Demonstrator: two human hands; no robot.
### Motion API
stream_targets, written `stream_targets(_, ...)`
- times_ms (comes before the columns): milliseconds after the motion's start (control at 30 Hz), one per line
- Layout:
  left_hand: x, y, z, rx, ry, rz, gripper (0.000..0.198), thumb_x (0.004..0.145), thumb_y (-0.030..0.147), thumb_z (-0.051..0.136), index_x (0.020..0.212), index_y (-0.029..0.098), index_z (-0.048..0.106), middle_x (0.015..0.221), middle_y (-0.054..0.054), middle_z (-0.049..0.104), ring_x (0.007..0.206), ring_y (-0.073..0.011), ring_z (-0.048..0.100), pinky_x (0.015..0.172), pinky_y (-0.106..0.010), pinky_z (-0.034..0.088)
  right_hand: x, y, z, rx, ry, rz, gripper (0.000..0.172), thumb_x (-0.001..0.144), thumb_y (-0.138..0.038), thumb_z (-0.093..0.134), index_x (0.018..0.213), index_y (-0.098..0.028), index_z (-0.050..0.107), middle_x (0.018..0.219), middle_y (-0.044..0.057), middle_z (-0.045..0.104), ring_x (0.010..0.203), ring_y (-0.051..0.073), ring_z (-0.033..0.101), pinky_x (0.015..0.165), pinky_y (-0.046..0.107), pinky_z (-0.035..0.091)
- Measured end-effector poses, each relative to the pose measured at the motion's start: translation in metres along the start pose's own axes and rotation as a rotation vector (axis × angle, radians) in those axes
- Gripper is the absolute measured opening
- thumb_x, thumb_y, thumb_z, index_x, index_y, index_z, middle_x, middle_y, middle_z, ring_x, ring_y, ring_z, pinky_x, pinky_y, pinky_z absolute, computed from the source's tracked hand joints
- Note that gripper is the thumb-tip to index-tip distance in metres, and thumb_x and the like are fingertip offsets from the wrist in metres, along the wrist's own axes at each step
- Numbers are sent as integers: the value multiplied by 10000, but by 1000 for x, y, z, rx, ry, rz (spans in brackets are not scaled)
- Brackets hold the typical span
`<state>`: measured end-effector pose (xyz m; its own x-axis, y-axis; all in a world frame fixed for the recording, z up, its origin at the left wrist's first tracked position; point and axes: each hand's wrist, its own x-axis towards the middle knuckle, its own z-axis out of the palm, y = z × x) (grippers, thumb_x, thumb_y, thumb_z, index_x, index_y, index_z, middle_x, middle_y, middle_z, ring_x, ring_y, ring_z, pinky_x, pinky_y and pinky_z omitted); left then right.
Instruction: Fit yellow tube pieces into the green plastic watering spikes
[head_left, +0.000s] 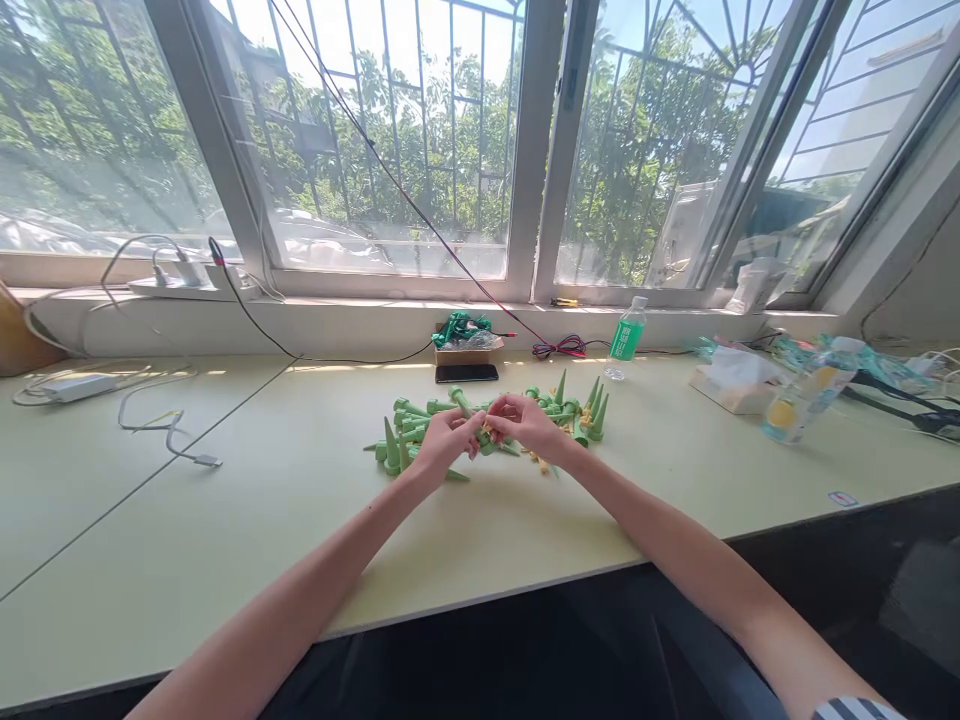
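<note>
White plastic shows first at the left, where an adapter lies on the pale table among loose cords, with a power strip behind it on the window ledge and a kinked white cable nearer the middle. Next come the green spikes, heaped in the table's centre, a few standing on their broad ends and others lying flat across one another. The left hand is in front of this heap, its thumb and fingers bent towards the right hand's tips; whether it grips a spike I cannot tell, as green shows both behind and below the fingers. Beyond it a black phone lies flat before a small cardboard box topped with a green bundle. The right hand pinches a small yellow piece (barely visible between the fingertips), and more yellow bits lie below its wrist, beside further spikes. Behind these rests a coiled red-and-black cord, then a green-labelled bottle stands upright. Farther right are a tissue box, a clear yellow-printed package and a small sticker near the table's edge.
</note>
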<state>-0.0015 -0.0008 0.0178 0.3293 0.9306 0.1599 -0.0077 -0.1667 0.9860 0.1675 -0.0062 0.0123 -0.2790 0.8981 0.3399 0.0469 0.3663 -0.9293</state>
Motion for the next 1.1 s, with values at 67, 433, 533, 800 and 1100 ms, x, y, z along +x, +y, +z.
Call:
stream_targets(67, 0, 0, 0, 7, 4, 10, 375, 733, 498, 672, 742, 130, 600, 558, -18, 592, 442, -92, 506, 445, -218, 424, -1, -2, 0, -16, 12, -3, 302, 755, -444, 694, 824, -179, 567, 635, -12, 610, 585, 124, 577, 582, 266, 480)
stream_targets(433, -1, 2, 4, 147, 77, 34, 327, 807, 446, 580, 656, 163, 516, 401, 37, 463, 340, -85, 413, 353, -204, 321, -4, -6, 6, -66, 14, -58, 289, 767, -439, 670, 800, -184, 538, 619, -32, 546, 557, 112, 527, 520, 248, 419)
stream_targets(533, 0, 1, 4, 145, 89, 32, 327, 806, 438, 579, 642, 169, 491, 397, 43, 448, 329, -79, 392, 337, -200, 305, -4, -6, 7, -79, 16, -65, 292, 770, -447, 660, 801, -187, 531, 613, -36, 533, 541, 109, 511, 505, 246, 410)
stream_targets(800, 0, 2, 5, 80, 122, 8, 342, 794, 431, 591, 615, 175, 451, 387, 60, 403, 317, -59, 336, 311, -186, 274, -4, -4, 8, -165, 70, -109, 258, 794, -434, 619, 803, -194, 526, 637, -25, 536, 527, 106, 495, 467, 235, 398)
stream_targets(1100, -1, 0, 6, 76, 131, -5, 353, 777, 444, 610, 615, 181, 437, 405, 66, 387, 328, -59, 342, 310, -187, 275, -9, -13, 11, -343, 108, -175, 213, 837, -393, 566, 781, -191, 527, 664, -5, 570, 536, 108, 504, 504, 239, 411)
